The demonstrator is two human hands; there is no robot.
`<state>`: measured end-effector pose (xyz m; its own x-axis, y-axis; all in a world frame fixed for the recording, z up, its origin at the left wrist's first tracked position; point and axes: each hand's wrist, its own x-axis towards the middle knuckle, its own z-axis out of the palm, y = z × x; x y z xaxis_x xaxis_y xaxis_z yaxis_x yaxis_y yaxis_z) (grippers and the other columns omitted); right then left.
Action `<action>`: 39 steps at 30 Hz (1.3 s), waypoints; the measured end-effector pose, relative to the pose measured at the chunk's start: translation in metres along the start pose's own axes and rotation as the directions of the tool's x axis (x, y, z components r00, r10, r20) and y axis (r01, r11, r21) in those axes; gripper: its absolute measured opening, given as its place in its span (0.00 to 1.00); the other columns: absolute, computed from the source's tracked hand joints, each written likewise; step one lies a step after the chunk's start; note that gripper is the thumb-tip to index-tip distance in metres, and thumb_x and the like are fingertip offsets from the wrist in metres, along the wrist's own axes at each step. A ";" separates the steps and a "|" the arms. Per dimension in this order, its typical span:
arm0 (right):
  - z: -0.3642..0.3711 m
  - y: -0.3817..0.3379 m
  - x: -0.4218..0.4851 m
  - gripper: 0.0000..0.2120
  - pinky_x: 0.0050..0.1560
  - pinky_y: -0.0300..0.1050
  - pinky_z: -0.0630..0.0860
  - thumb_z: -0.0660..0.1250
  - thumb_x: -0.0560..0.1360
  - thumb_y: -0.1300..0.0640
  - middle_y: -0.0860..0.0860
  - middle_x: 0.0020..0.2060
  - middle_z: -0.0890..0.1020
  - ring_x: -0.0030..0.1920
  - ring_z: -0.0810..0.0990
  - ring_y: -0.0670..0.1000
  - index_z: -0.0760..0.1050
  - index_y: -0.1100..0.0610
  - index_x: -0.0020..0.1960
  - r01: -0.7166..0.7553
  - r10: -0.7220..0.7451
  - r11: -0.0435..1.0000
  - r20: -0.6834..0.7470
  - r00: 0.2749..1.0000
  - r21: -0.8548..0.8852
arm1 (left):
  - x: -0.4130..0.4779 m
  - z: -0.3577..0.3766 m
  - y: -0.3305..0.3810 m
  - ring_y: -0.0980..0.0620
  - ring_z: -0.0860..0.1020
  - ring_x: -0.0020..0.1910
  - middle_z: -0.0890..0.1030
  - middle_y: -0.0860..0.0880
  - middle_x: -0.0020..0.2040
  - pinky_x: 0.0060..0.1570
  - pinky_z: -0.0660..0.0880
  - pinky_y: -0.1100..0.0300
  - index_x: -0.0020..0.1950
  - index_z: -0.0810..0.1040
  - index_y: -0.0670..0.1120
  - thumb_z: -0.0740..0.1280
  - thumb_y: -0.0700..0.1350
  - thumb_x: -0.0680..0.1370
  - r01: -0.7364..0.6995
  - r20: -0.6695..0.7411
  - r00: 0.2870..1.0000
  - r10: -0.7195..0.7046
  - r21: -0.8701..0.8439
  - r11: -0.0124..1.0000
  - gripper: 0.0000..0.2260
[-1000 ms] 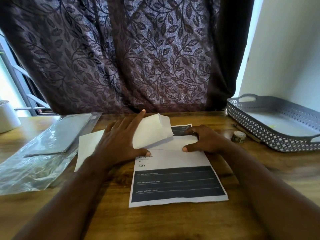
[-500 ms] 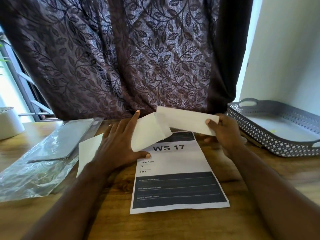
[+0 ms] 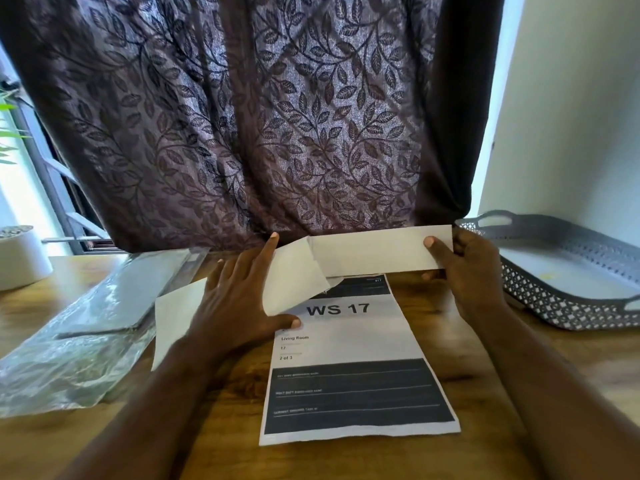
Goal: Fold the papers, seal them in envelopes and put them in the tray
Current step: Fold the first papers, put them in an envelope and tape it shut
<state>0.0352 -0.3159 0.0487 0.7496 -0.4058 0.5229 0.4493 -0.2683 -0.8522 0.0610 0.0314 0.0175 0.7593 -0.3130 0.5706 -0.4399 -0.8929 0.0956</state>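
My right hand (image 3: 471, 271) pinches a folded white paper (image 3: 374, 252) by its right end and holds it level above the table's far side. Its left end meets the raised flap (image 3: 294, 278) of a white envelope (image 3: 176, 306). My left hand (image 3: 235, 299) lies flat on that envelope with straight fingers, the flap standing between index finger and thumb. A printed sheet marked "WS 17" (image 3: 353, 386) lies flat on the wooden table in front of me. The grey perforated tray (image 3: 554, 306) stands at the right, just beyond my right hand.
A clear plastic pack (image 3: 86, 330) holding flat grey contents lies on the left of the table. A white pot (image 3: 20, 258) stands at the far left. A dark leaf-patterned curtain (image 3: 242, 116) hangs behind the table, and a pale wall rises behind the tray.
My right hand has lifted the folded paper off the printed sheet and carried it up and rightwards, uncovering the "WS 17" heading. My left hand stays on the envelope.
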 end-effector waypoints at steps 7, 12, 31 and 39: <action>0.012 -0.007 -0.007 0.07 0.35 0.36 0.80 0.64 0.82 0.58 0.48 0.42 0.86 0.41 0.86 0.45 0.82 0.52 0.52 -0.027 0.031 0.999 0.172 0.985 -0.030 | 0.001 0.001 0.001 0.42 0.65 0.72 0.64 0.47 0.75 0.72 0.58 0.35 0.81 0.41 0.57 0.60 0.84 0.58 -0.034 0.028 0.999 0.033 0.051 0.998 0.60; 0.028 -0.015 -0.024 0.05 0.29 0.36 0.79 0.69 0.79 0.60 0.45 0.41 0.85 0.36 0.86 0.45 0.79 0.50 0.49 -0.064 0.071 0.997 0.169 0.983 -0.041 | 0.000 0.000 0.010 0.42 0.64 0.72 0.63 0.47 0.76 0.72 0.57 0.36 0.81 0.39 0.58 0.60 0.83 0.59 -0.064 0.045 0.997 0.063 0.026 0.998 0.60; 0.061 -0.048 -0.057 0.13 0.23 0.36 0.74 0.61 0.82 0.65 0.68 0.58 0.81 0.20 0.77 0.47 0.74 0.68 0.65 -0.276 0.313 0.949 0.576 0.755 -0.153 | -0.002 0.003 0.029 0.46 0.63 0.72 0.63 0.50 0.76 0.71 0.59 0.41 0.82 0.46 0.55 0.62 0.82 0.62 -0.180 0.001 0.984 0.180 0.006 0.984 0.58; 0.061 -0.044 -0.060 0.17 0.26 0.37 0.75 0.58 0.84 0.58 0.63 0.61 0.80 0.27 0.80 0.52 0.74 0.66 0.67 -0.307 0.329 0.941 0.592 0.736 -0.141 | -0.004 -0.001 0.029 0.44 0.65 0.71 0.62 0.48 0.76 0.69 0.64 0.37 0.82 0.47 0.53 0.63 0.80 0.63 -0.145 0.025 0.989 0.145 -0.008 0.989 0.56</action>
<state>0.0001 -0.2270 0.0537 0.9871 0.1299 0.0936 0.1240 -0.2507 -0.9601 0.0451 0.0071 0.0187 0.6990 -0.4470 0.5582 -0.5492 -0.8355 0.0186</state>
